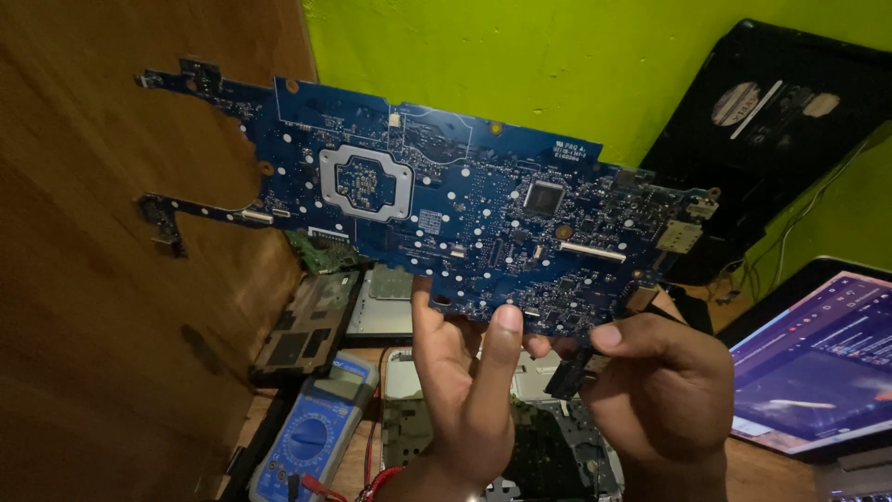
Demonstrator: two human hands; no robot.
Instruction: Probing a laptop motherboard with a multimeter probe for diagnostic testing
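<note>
The blue circuit board is held up in the air before the green wall, its flat face toward the camera so its chips show. The left hand pinches its lower edge, thumb in front. The right hand grips the lower right corner. Below lie a blue meter and an opened laptop shell.

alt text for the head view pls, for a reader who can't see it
Two bare hands, left and right, hold a blue circuit board up by its lower edge before a green wall. Below lie an opened laptop chassis and a blue multimeter; a lit laptop screen sits at right.
</note>
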